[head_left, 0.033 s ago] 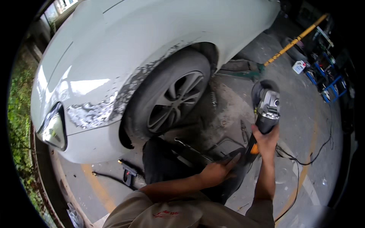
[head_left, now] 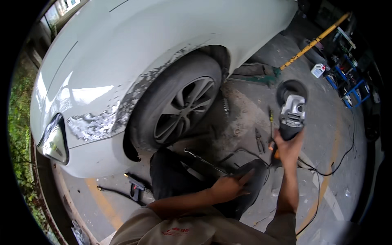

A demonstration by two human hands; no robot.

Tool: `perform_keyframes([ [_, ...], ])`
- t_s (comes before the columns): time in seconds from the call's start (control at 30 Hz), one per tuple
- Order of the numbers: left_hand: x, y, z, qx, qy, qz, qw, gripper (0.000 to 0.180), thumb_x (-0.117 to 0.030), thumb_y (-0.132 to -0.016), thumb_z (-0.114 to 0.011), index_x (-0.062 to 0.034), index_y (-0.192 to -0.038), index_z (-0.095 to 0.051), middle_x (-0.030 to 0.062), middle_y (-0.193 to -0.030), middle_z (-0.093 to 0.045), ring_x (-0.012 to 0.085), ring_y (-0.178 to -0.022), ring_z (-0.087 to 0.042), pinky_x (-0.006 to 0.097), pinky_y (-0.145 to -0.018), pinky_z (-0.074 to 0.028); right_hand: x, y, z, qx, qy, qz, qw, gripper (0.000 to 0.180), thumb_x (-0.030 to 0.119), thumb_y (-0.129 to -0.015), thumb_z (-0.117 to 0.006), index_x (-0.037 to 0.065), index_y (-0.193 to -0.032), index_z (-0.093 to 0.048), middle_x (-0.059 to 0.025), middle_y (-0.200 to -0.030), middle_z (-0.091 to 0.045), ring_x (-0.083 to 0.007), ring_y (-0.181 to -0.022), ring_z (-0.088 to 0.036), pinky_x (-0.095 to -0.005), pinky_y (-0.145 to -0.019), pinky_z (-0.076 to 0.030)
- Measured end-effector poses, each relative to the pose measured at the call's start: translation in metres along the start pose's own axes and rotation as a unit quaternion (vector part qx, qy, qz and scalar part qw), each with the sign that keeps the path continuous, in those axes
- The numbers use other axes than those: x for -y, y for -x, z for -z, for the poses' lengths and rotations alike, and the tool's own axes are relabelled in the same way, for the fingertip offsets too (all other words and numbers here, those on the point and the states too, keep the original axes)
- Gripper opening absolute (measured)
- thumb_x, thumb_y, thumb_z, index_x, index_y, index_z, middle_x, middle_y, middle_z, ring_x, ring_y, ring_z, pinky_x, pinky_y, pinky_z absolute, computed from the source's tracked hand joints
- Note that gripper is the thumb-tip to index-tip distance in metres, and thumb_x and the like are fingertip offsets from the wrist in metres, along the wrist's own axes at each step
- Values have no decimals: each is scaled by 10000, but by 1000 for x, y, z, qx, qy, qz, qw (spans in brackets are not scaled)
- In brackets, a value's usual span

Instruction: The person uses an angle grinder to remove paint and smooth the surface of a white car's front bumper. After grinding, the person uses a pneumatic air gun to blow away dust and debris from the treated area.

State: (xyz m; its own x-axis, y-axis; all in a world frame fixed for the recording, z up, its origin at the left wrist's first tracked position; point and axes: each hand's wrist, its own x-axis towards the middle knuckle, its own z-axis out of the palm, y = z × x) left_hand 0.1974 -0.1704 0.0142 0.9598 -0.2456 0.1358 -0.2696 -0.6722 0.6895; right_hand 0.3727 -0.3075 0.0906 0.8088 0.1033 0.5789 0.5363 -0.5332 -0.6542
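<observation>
- Inside the right hand [head_left: 290,148], its fingers wrapped around the body: the grinder [head_left: 293,112], disc [head_left: 292,90] end away from the person.
- Just left of that grip, on the floor: pliers [head_left: 259,141].
- Lower left of it: the left hand [head_left: 229,188], fingers loosely spread, near the knee [head_left: 254,169].
- Beyond it: the jack [head_left: 264,77].
- Farther left: the wheel [head_left: 187,109] of the white car [head_left: 159,28].
- Far ahead, slightly right: a jug [head_left: 318,71].
</observation>
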Motion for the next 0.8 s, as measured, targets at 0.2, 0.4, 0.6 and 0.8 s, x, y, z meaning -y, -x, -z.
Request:
perform_keyframes([
  [0.2, 63, 64, -1, 102, 76, 161, 979, 535, -363, -841, -645, -54, -1261, -528, 148, -1052, -654, 301, -918, -650, 377, -794, -523, -71, -93, 73, -95, 260, 86, 957, 680, 114, -626, -778, 23, -1218, -455, -233, -935, -628, -417, -876, -608, -417, -727, -503],
  [0.4, 86, 112, 16, -50, 193, 367, 909, 359, -154, -855, -646, 15, -1160, -563, 144, -949, -686, 193, -851, -678, 302, -742, -537, -233, -52, -32, 176, -113, -183, 961, 464, 163, -606, -764, -1, -995, -571, -58, -831, -626, -142, -709, -581, -300, -638, -486],
  [0.6, 54, 157, 13, -225, 227, 481, 816, 303, -103, -877, -617, 45, -1134, -557, 126, -907, -681, 177, -790, -666, 282, -703, -534, -324, 42, -226, 163, -214, -388, 882, 361, 104, -628, -735, -10, -939, -592, -75, -810, -612, -191, -661, -584, -339, -615, -470],
  [0.8, 18, 202, -1, -370, 288, 576, 669, 318, -50, -897, -572, 80, -1177, -497, 150, -917, -660, 181, -759, -658, 261, -653, -540, -328, 101, -297, 250, -257, -410, 839, 545, 35, -612, -754, 9, -1097, -506, -73, -897, -606, -188, -727, -580, -337, -663, -477],
])
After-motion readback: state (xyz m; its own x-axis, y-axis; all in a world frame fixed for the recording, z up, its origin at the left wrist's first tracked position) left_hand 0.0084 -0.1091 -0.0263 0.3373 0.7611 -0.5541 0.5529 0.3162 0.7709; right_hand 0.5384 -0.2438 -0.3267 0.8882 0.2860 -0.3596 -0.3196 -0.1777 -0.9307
